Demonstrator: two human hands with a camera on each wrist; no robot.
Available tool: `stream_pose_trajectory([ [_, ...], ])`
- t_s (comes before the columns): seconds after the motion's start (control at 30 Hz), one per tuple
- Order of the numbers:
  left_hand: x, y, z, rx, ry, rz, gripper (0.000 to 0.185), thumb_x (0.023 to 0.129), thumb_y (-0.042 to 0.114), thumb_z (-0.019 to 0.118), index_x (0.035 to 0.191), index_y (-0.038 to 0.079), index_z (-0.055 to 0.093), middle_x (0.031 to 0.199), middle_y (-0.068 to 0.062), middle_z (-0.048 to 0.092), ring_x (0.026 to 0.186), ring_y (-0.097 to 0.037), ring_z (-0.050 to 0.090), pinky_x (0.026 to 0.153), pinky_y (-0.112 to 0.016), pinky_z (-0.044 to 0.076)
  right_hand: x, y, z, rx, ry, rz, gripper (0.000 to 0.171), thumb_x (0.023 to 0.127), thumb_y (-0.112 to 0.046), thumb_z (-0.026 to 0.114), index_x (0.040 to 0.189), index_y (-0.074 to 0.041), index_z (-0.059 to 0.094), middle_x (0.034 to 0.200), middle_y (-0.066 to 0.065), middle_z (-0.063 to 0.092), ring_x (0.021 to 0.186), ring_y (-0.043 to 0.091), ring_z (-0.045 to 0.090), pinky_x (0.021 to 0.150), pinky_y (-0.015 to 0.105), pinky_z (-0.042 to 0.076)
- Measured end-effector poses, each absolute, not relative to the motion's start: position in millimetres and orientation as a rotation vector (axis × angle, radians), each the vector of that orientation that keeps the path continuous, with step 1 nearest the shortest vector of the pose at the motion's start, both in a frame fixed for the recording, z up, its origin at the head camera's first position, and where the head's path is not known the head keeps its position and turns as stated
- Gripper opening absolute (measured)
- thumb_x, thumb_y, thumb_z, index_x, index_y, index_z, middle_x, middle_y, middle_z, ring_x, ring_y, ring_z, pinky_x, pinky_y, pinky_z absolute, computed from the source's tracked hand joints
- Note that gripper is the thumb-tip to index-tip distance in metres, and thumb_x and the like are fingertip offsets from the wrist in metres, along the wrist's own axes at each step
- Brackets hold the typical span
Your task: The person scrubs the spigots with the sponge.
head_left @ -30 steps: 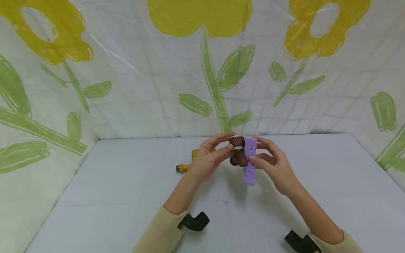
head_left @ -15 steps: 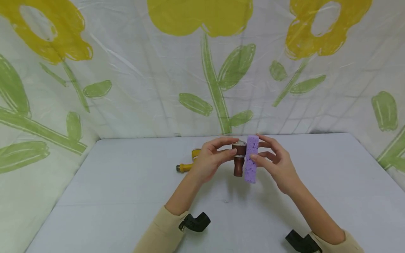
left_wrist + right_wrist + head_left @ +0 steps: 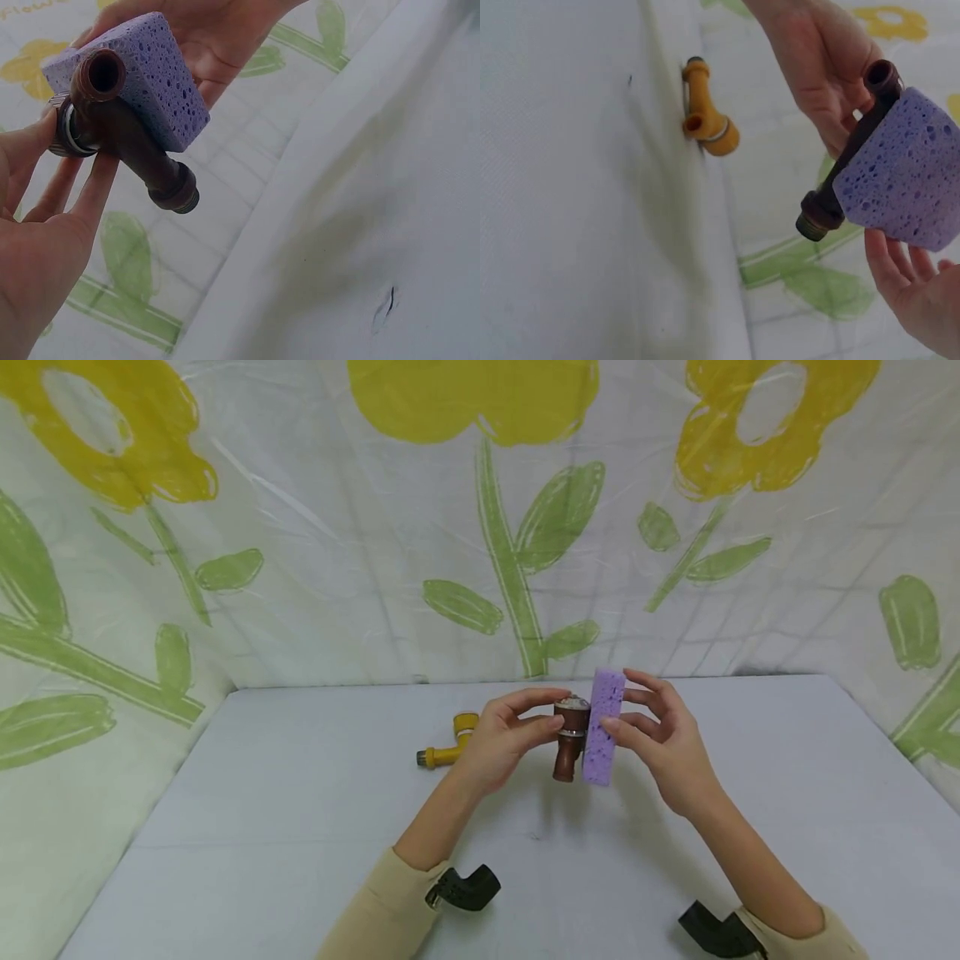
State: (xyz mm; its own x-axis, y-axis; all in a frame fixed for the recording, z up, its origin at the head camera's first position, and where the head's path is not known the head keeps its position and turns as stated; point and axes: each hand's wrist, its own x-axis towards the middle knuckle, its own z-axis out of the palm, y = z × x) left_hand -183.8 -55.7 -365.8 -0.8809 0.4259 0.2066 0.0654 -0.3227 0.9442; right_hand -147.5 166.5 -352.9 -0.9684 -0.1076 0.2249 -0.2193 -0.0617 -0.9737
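Above the white table, my left hand (image 3: 498,743) holds a brown tap (image 3: 572,718) by its ribbed round knob, between thumb and fingers. In the left wrist view, the tap's (image 3: 139,142) open spout faces the camera and its threaded end points down. A purple sponge (image 3: 602,731), pitted with small holes, is pinched by my right hand (image 3: 667,747), thumb on the near side. The sponge stands upright, slightly tilted, right against the tap's right side. In the right wrist view, the sponge (image 3: 904,176) covers part of the tap.
A yellow tap (image 3: 450,753) of similar shape lies on the table (image 3: 300,793) behind my left hand, partly hidden by it. A curtain (image 3: 315,552) with painted flowers hangs at the table's back edge. Black wrist cameras (image 3: 467,888) sit on both sleeves.
The brown tap has turned in my left hand, so its pale knob top shows and its body points downward. The sponge has shifted slightly right and up along with my right hand.
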Motion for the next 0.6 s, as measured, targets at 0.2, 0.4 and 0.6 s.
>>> stream_pose_trajectory([
  [0.2, -183.2, -53.7, -366.7, 0.662, 1.661, 2.291, 0.039, 0.099, -0.014, 0.057, 0.137, -0.022, 0.052, 0.126, -0.003, 0.07, 0.098, -0.007, 0.073, 0.101, -0.039, 0.06, -150.8, 169.5, -353.7, 0.319, -2.074, 2.218, 0.046, 0.1, 0.005, 0.065, 0.138, -0.018, 0.056, 0.125, -0.002, 0.064, 0.101, 0.009, 0.072, 0.086, 0.022, 0.062],
  [0.4, -183.6, -53.2, -368.2, 0.642, 1.694, 2.294, 0.038, 0.1, -0.012, 0.058, 0.136, -0.021, 0.054, 0.127, -0.005, 0.071, 0.099, -0.006, 0.072, 0.1, -0.038, 0.061, -147.9, 167.7, -351.3, 0.354, -2.027, 2.245, 0.046, 0.099, 0.007, 0.065, 0.136, -0.02, 0.059, 0.125, 0.0, 0.065, 0.1, 0.01, 0.072, 0.086, 0.023, 0.062],
  [0.6, -183.2, -52.4, -368.8, 0.672, 1.679, 2.282, 0.037, 0.099, -0.013, 0.059, 0.135, -0.022, 0.055, 0.124, -0.002, 0.073, 0.098, -0.007, 0.072, 0.099, -0.039, 0.061, -149.2, 170.5, -350.3, 0.343, -1.999, 2.235, 0.045, 0.099, 0.007, 0.065, 0.135, -0.017, 0.059, 0.124, 0.0, 0.066, 0.1, 0.011, 0.072, 0.085, 0.023, 0.062],
])
